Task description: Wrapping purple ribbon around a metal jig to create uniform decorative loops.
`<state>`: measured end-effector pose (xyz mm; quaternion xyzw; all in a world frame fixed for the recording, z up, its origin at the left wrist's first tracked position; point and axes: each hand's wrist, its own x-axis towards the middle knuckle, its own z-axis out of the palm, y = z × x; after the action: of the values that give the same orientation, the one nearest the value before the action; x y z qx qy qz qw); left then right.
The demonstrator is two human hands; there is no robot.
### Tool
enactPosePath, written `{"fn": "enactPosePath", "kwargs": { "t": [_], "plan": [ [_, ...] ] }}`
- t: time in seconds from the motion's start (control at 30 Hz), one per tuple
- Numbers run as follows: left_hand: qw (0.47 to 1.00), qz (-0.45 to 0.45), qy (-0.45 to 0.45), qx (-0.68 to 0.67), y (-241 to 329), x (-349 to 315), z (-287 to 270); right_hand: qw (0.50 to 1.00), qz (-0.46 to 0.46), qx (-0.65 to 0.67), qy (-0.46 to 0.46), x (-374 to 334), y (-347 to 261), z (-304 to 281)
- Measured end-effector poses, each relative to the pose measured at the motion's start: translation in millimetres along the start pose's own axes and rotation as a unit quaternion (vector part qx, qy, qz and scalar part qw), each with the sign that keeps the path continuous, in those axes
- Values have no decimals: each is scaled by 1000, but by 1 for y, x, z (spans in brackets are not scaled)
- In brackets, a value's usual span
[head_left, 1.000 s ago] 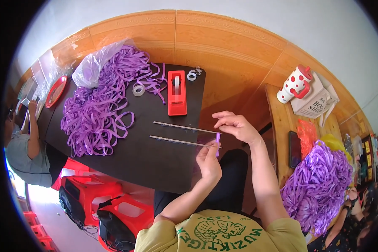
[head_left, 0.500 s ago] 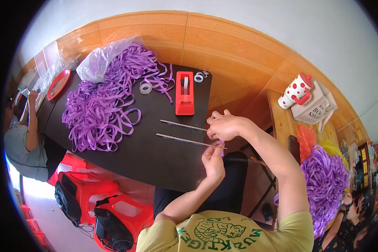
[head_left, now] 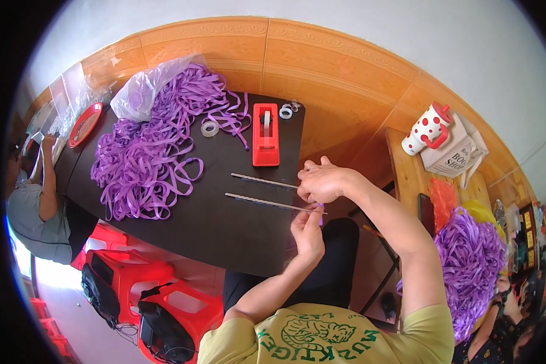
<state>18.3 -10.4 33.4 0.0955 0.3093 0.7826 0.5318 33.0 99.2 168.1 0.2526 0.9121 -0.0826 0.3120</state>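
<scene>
Two thin, pale metal rods, the far rod (head_left: 262, 179) and the near rod (head_left: 264, 201), point leftward over the dark table, side by side and apart. My left hand (head_left: 309, 235) is closed in a pinch by the near rod's right end, on a short piece of purple ribbon (head_left: 320, 207) that crosses the rod there. Just above it, my right hand (head_left: 321, 182) bends over the far rod's right end, its fingertips curled down to the upper part of the same ribbon. The right fingers partly hide the ribbon and that rod's end.
A purple ribbon heap (head_left: 145, 164) spills from a plastic bag (head_left: 141, 91) on the table. A red tape dispenser (head_left: 266, 142) and tape roll (head_left: 210, 128) lie beyond the rods. More ribbon (head_left: 467, 267) hangs at right, below a dotted tumbler (head_left: 428, 128). Red stools (head_left: 133, 273) stand left.
</scene>
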Motion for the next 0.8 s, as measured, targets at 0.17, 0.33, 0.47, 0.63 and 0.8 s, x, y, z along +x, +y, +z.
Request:
{"fn": "enactPosePath", "kwargs": {
  "t": [0.17, 0.33, 0.47, 0.63, 0.8],
  "plan": [
    [1000, -6, -3, 7, -2, 1, -4, 998, -24, 53, 14, 3, 8, 7],
    [1000, -16, -5, 18, -1, 1, -3, 990, -64, 119, 47, -2, 21, 14],
    [999, -12, -17, 27, -2, 3, -4, 969, -105, 193, 116, -9, 33, 29],
    [999, -26, -6, 26, 0, 3, -3, 932, -153, 253, 211, -21, 45, 55],
    [999, -33, -15, 24, 5, 1, -1, 831, -191, 389, 348, -25, 53, 90]
  ]
}}
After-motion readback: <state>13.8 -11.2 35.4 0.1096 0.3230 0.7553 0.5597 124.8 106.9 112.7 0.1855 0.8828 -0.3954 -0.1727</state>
